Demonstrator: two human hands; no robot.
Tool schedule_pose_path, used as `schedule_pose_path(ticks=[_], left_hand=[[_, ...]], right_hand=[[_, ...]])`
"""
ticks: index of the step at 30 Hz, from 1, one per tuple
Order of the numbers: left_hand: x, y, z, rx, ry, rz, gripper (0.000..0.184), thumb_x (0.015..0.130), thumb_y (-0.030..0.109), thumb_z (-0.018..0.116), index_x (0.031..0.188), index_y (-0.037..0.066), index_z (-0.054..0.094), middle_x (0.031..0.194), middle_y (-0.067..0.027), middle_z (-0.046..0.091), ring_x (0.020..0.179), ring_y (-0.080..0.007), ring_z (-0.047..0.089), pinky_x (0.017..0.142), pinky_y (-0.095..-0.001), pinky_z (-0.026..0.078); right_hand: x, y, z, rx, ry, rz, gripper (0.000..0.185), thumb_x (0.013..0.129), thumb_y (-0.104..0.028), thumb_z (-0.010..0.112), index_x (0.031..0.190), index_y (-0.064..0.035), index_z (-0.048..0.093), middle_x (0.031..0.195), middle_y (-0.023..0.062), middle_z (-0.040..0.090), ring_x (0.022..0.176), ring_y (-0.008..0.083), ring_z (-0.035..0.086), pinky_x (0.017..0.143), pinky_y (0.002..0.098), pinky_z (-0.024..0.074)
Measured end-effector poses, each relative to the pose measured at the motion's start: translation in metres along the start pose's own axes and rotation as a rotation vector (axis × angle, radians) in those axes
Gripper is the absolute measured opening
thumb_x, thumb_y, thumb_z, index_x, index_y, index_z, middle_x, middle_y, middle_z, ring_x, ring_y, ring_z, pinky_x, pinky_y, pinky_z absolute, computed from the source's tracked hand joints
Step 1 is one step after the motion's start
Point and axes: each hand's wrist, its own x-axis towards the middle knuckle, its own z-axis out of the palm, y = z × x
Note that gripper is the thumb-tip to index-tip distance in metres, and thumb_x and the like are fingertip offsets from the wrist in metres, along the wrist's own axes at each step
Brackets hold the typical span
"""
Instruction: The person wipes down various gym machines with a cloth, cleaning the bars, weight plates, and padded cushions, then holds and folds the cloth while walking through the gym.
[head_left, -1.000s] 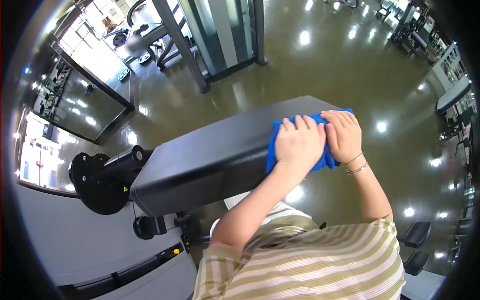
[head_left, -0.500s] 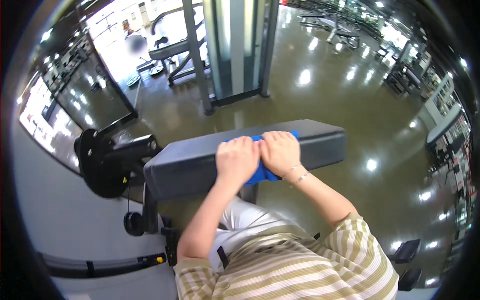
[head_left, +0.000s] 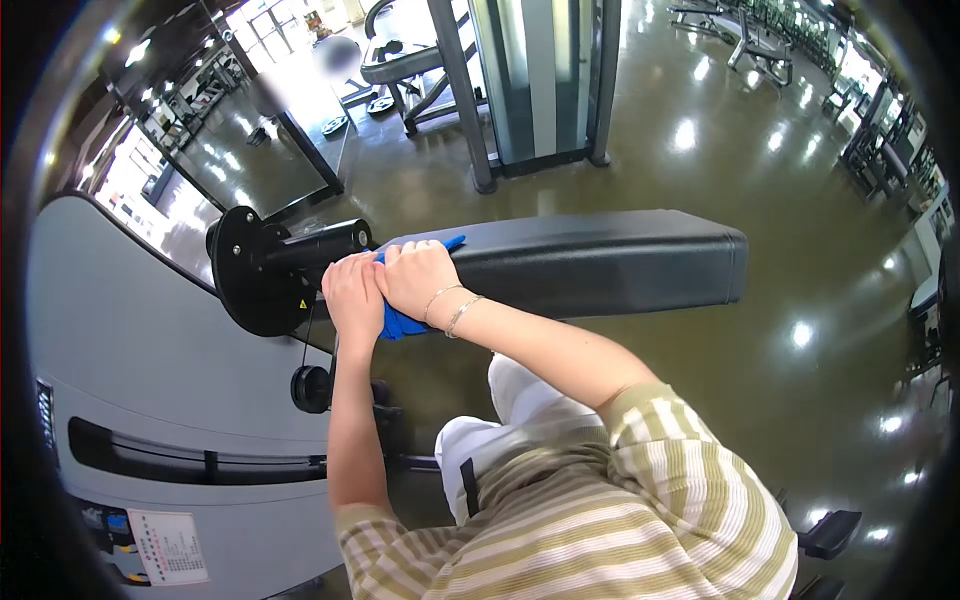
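A long black padded cushion (head_left: 600, 265) of an exercise machine lies across the view in front of me. At its left end a blue cloth (head_left: 400, 324) is bunched over the near edge, partly hidden beneath my hands. My left hand (head_left: 354, 295) is wrapped over the cloth at the cushion's left end, fingers together. Right beside it, touching it, my right hand (head_left: 418, 280) curls over the cloth too, with bracelets on the wrist. A corner of the cloth sticks out past the right hand's fingers on the cushion top.
Left of the cushion are a black round plate (head_left: 245, 270) and a black roller (head_left: 320, 240). A grey machine housing (head_left: 190, 370) fills the left side, with a posted notice (head_left: 170, 547). A metal-framed machine column (head_left: 540, 90) stands ahead on the shiny floor (head_left: 680, 380).
Both hands and the blue cloth have slid left along the cushion, from its middle to its left end. The camera view has shifted, so the cushion appears further right and higher.
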Motion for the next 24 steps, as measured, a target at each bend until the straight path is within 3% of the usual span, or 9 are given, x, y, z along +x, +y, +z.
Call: schedule_pose_path(ticks=[1,4,6,7,9,11,17,21,24], left_hand=[[-0.002,0.005,-0.002,0.008,-0.009,0.011,0.024,0.089,0.018,0.044,0.094,0.005,0.064,0.095,-0.0094,0.063,0.098,-0.0267,0.054,0.094,-0.0410,0.034],[-0.011,0.019,-0.006,0.162,-0.065,0.017,0.029,0.088,0.018,0.044,0.110,0.005,0.057,0.115,-0.0104,0.056,0.120,-0.0290,0.042,0.105,-0.0498,0.020],[-0.015,0.031,-0.003,0.197,-0.067,0.056,0.031,0.089,0.020,0.041,0.114,0.005,0.055,0.118,-0.0102,0.054,0.120,-0.0293,0.041,0.105,-0.0490,0.020],[-0.017,0.039,0.000,0.226,-0.060,0.090,0.034,0.090,0.021,0.038,0.117,0.005,0.053,0.120,-0.0099,0.053,0.121,-0.0295,0.041,0.105,-0.0481,0.019],[-0.019,0.061,0.007,0.204,-0.076,0.125,0.038,0.089,0.021,0.039,0.121,0.003,0.048,0.123,-0.0129,0.049,0.121,-0.0323,0.039,0.105,-0.0497,0.019],[-0.019,0.090,0.017,0.193,-0.054,0.166,0.041,0.086,0.023,0.045,0.123,0.005,0.047,0.123,-0.0123,0.048,0.120,-0.0326,0.039,0.103,-0.0518,0.021],[-0.002,0.216,0.061,-0.057,-0.042,0.267,0.050,0.074,0.031,0.061,0.118,0.008,0.051,0.114,-0.0101,0.051,0.111,-0.0305,0.044,0.096,-0.0503,0.030],[0.009,0.277,0.094,-0.169,0.001,0.346,0.045,0.075,0.031,0.061,0.110,0.002,0.055,0.104,-0.0136,0.055,0.101,-0.0302,0.050,0.090,-0.0427,0.039],[0.014,0.271,0.104,-0.282,0.132,0.387,0.039,0.075,0.028,0.061,0.104,0.001,0.057,0.093,-0.0137,0.058,0.089,-0.0294,0.055,0.082,-0.0394,0.044]], right_hand=[[-0.003,0.002,-0.003,0.010,0.007,0.011,0.032,0.085,-0.031,0.047,0.073,-0.0039,0.058,0.068,0.0135,0.062,0.063,0.0268,0.061,0.061,0.0371,0.0457],[-0.015,0.009,-0.015,0.034,0.006,-0.028,0.029,0.084,-0.030,0.049,0.075,-0.0032,0.056,0.076,0.0155,0.062,0.073,0.0267,0.061,0.068,0.0365,0.0444],[-0.028,0.017,-0.027,0.048,-0.046,-0.068,0.031,0.083,-0.030,0.051,0.090,-0.0001,0.057,0.093,0.0182,0.061,0.090,0.0276,0.057,0.080,0.0372,0.0417],[-0.036,0.024,-0.034,0.052,-0.049,-0.067,0.031,0.083,-0.030,0.051,0.090,-0.0001,0.057,0.093,0.0182,0.061,0.090,0.0276,0.057,0.080,0.0372,0.0417],[-0.057,0.043,-0.049,-0.115,0.142,-0.176,0.041,0.083,-0.030,0.053,0.110,0.0007,0.054,0.109,0.0182,0.056,0.103,0.0291,0.052,0.091,0.0389,0.0377],[-0.078,0.065,-0.069,-0.112,0.097,-0.162,0.050,0.082,-0.030,0.054,0.121,0.0003,0.048,0.117,0.0170,0.052,0.111,0.0301,0.047,0.099,0.0416,0.0321],[-0.139,0.141,-0.161,-0.388,0.019,0.056,0.046,0.081,-0.025,0.056,0.122,-0.0050,0.049,0.123,0.0099,0.051,0.120,0.0255,0.044,0.108,0.0510,0.0183],[-0.162,0.169,-0.191,-0.601,0.035,0.179,0.043,0.082,-0.019,0.054,0.122,-0.0035,0.049,0.124,0.0108,0.050,0.120,0.0273,0.043,0.108,0.0505,0.0185],[-0.156,0.170,-0.194,-0.572,0.000,0.143,0.042,0.083,-0.016,0.051,0.120,0.0019,0.048,0.122,0.0163,0.051,0.118,0.0321,0.044,0.106,0.0487,0.0251]])
